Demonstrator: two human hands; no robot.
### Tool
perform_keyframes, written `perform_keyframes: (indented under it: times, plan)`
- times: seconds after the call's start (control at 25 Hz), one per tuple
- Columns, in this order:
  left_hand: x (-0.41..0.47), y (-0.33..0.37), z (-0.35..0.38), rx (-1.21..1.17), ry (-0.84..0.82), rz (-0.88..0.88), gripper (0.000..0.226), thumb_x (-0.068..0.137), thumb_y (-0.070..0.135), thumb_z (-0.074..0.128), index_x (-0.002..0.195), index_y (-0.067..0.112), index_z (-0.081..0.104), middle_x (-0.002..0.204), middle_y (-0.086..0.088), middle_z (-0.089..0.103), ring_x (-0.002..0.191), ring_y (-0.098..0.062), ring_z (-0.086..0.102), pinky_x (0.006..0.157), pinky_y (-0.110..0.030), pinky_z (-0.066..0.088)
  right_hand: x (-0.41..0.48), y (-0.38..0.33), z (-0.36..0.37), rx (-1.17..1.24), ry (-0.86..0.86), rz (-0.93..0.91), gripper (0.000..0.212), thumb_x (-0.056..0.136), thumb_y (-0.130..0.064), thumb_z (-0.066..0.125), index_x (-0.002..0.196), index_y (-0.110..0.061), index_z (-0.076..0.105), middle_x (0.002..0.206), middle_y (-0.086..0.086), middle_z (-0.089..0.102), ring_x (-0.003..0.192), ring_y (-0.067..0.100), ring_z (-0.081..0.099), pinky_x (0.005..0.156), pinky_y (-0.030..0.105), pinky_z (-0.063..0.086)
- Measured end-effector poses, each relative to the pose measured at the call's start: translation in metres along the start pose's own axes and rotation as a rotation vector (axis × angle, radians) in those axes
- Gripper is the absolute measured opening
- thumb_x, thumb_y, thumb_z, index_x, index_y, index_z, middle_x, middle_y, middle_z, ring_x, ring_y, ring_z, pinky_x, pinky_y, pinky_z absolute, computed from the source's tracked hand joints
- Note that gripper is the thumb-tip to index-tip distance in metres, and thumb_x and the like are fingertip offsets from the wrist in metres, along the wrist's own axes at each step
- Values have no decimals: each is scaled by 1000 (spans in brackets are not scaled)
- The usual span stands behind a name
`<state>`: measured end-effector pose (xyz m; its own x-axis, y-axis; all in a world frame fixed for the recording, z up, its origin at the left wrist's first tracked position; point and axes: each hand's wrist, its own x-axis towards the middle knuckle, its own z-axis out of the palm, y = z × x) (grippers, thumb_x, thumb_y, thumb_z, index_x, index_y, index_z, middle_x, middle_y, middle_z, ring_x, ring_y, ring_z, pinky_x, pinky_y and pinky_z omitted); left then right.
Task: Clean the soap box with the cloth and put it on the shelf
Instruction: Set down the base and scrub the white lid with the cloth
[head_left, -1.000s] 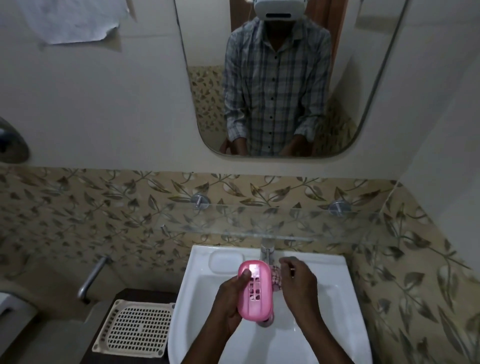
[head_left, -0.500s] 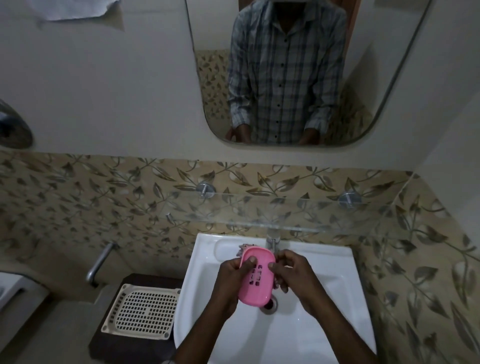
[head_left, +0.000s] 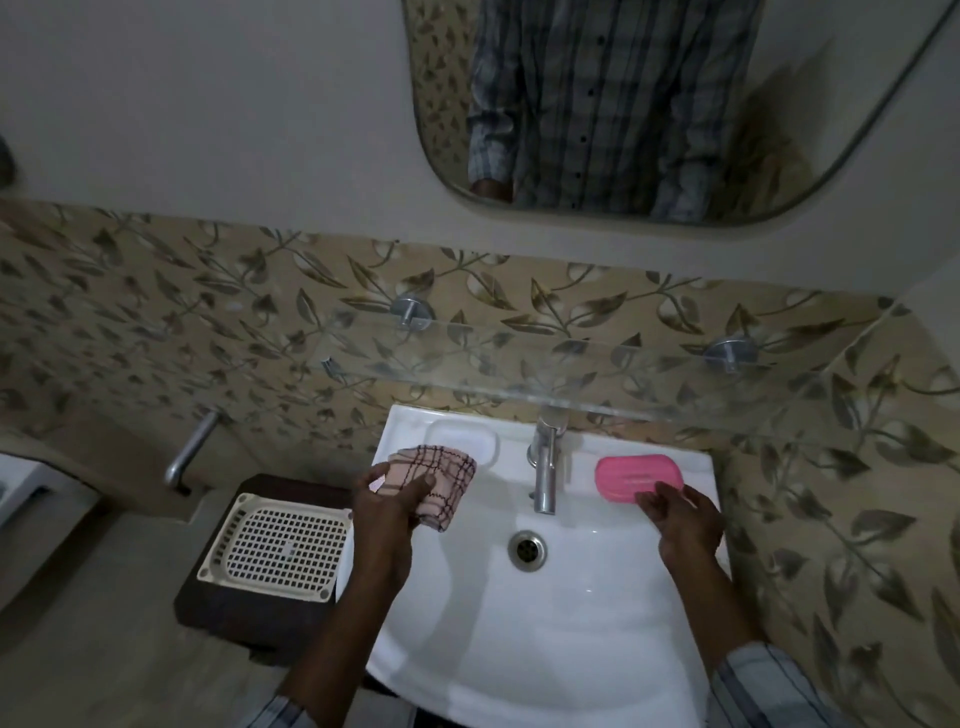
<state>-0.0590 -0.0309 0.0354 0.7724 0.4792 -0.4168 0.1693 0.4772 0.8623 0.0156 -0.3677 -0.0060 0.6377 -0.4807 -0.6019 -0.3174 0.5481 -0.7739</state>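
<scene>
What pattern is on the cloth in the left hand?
The cloth is pale pink with dark checked lines; the head view shows it best.

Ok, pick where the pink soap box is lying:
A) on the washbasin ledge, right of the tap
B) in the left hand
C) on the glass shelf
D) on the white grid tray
A: the pink soap box lies on the back ledge of the washbasin, right of the tap, just beyond the open right hand, while the left hand holds the checked cloth.
</scene>
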Motion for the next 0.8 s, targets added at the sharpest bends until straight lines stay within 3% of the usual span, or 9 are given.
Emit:
perform_keyframes:
  times: [0.12, 0.24, 0.36, 0.56, 0.64, 0.72, 0.8]
  plan:
    - [4, -11, -5, -116, -54, 25, 66, 77, -15, 70, 138, 0, 47, 120, -32, 64, 98, -36, 70, 70, -36, 62, 18, 13, 13, 50, 119, 4, 56, 83, 19, 66, 133, 1, 50, 121, 38, 58, 63, 35, 68, 79, 47, 58]
    - [4, -16, -7, -123, -94, 38, 40, 80, -16, 66, 118, -5, 62, 113, -33, 66, 89, -32, 70, 66, -32, 62, 26, 26, 18, -39, 164, -17, 51, 83, 15, 69, 130, 5, 53, 117, 40, 61, 63, 32, 70, 69, 42, 62]
    - [4, -20, -11, -128, -112, 15, 41, 81, -17, 63, 121, -8, 59, 114, -32, 66, 91, -33, 69, 69, -32, 61, 30, 35, 14, -85, 216, -34, 50, 82, 13, 72, 127, 8, 53, 112, 43, 61, 63, 33, 70, 55, 38, 64]
    - [1, -22, -4, -162, -141, -23, 50, 82, -12, 66, 129, 4, 56, 120, -24, 68, 101, -32, 71, 77, -40, 62, 24, 32, 16, -94, 248, -26, 55, 87, -1, 74, 135, 6, 48, 126, 39, 54, 73, 44, 69, 73, 46, 61]
    - [-1, -16, 3, -178, -166, -30, 47, 86, -8, 64, 130, 6, 57, 123, -23, 67, 105, -33, 68, 79, -42, 61, 7, 22, 20, -215, 301, -99, 44, 93, -17, 70, 126, 9, 56, 113, 32, 65, 62, 35, 69, 66, 45, 62]
    - [-4, -6, 12, -204, -228, -28, 46, 86, -5, 61, 130, 9, 57, 124, -23, 65, 105, -35, 67, 78, -43, 60, -25, 16, 23, -246, 256, -237, 40, 95, -28, 65, 111, 9, 64, 83, 22, 72, 48, 22, 66, 51, 35, 61]
    - [-10, 4, 24, -217, -321, -27, 52, 84, -1, 60, 134, 11, 54, 127, -25, 64, 108, -37, 64, 80, -46, 58, -75, 18, 33, -203, -83, -222, 40, 91, -34, 68, 101, 5, 69, 71, 17, 73, 49, 22, 69, 47, 30, 59]
